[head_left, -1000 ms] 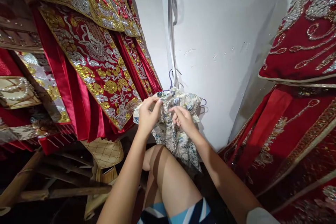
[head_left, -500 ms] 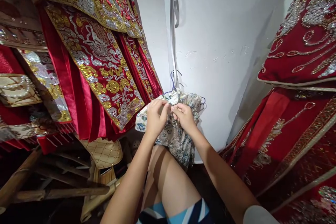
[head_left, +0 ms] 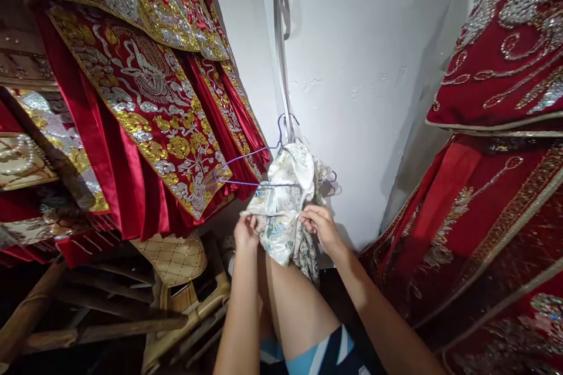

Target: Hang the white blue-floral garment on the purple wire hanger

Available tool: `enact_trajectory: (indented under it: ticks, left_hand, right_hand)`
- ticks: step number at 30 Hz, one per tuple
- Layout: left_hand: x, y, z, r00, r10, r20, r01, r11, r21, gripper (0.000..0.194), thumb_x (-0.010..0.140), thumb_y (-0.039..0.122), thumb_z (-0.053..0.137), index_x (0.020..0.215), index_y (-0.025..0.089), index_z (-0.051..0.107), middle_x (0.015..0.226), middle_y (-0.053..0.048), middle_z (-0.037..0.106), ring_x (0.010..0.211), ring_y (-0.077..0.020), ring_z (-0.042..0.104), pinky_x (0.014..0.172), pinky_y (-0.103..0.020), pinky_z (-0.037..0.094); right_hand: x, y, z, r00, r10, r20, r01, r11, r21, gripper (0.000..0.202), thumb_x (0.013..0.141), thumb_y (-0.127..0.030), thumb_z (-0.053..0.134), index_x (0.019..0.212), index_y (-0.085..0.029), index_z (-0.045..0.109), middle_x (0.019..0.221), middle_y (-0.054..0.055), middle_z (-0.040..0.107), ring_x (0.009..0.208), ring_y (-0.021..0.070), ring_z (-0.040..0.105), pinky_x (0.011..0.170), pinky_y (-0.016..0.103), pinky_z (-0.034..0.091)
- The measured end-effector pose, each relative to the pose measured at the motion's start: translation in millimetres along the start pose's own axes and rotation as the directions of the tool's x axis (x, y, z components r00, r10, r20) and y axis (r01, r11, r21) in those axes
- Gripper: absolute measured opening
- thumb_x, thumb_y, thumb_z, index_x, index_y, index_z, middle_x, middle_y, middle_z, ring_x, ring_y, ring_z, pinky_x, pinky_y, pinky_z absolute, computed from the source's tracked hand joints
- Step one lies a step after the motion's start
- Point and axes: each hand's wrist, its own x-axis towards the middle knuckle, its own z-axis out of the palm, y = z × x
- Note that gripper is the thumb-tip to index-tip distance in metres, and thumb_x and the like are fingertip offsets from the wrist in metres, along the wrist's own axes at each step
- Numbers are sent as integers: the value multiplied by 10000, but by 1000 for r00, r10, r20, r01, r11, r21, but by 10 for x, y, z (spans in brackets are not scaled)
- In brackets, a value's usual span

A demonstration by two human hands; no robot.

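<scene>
A cream garment with a blue and green floral print [head_left: 279, 240] hangs in front of me from a thin purple hanger [head_left: 240, 182]. The hanger's left side is bare, and its lower bar crosses over the front of the cloth. My left hand [head_left: 246, 233] pinches the garment's left edge. On the other side, my right hand [head_left: 321, 225] grips the cloth with thumb and bent fingers. The fabric is pulled between both hands, below the bar. Folds hide the rest of the garment's shape.
Red embroidered costumes with gold and silver sequins [head_left: 176, 123] hang on the left. More beaded red garments [head_left: 479, 187] hang on the right. A wooden frame [head_left: 105, 325] stands at lower left. A white pole [head_left: 278, 41] runs down the wall [head_left: 365, 29].
Both hands have moved down from the hanger's neck and farther apart. The garment's left part has come off the hanger's left arm, which now shows bare.
</scene>
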Motion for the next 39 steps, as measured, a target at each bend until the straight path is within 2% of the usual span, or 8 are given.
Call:
enact_trajectory:
  ticks: [3,8,14,20,28,31,35,39]
  left_hand:
    - [-300,-409,132,984,-164,66,164,987,5,135,799,251,646,740,185,544,763,-29,611,745,-168,647,746,-305,501]
    - [-630,-612,423,946,-125,299,112,992,59,285,749,424,746,781,185,592,862,-36,633,884,-172,628,855,-282,484]
    - [-972,-419,677,802,30,597,-217,945,245,373,851,570,636,811,199,612,819,-35,608,828,-197,575,817,-314,474]
    - [-1292,-219,810,616,101,781,-454,856,247,224,936,396,592,902,210,712,1054,-88,638,1046,-233,593,972,-349,435]
    - [-965,71,505,631,-74,772,-356,857,373,386,964,557,482,934,211,650,885,-47,642,873,-207,590,861,-335,475]
    - [-937,10,216,456,-272,848,-294,853,432,584,963,684,330,865,215,663,793,-60,640,836,-217,601,855,-351,487]
    - [-1087,6,-24,149,-516,843,-350,770,533,508,905,668,513,881,188,678,731,-60,641,757,-205,608,797,-333,495]
    - [-1164,277,131,405,-259,877,-495,745,448,277,900,449,641,1035,207,631,1053,-92,659,1000,-225,600,942,-343,464]
  right_hand:
    - [-155,232,-306,950,5,-311,57,980,190,253,697,-360,669,576,-207,508,518,-53,416,435,72,315,409,231,203]
    - [-527,599,-858,686,55,-725,77,986,147,383,658,-444,615,526,-266,302,461,-87,232,380,85,203,351,248,177]
    - [-679,748,-882,687,5,-727,28,999,33,291,681,-422,670,566,-276,445,524,-32,451,437,142,399,385,289,350]
    - [-412,276,-554,980,160,-116,-156,987,43,564,843,-751,473,915,-228,672,929,95,729,986,281,686,775,381,563]
    - [-242,-259,-446,721,423,549,-476,878,-50,503,691,-585,790,964,-181,664,897,107,747,904,276,730,779,369,579]
    - [-169,-500,-560,691,421,587,-443,889,-116,390,545,-281,866,850,-154,658,797,86,744,730,235,717,699,333,577]
    - [-50,-907,-689,817,317,483,-380,924,37,295,489,-245,731,757,-170,631,763,99,741,675,262,704,590,364,567]
    - [12,-1165,-634,827,313,467,-370,928,33,272,493,-173,660,762,-171,620,828,108,757,718,276,717,562,357,562]
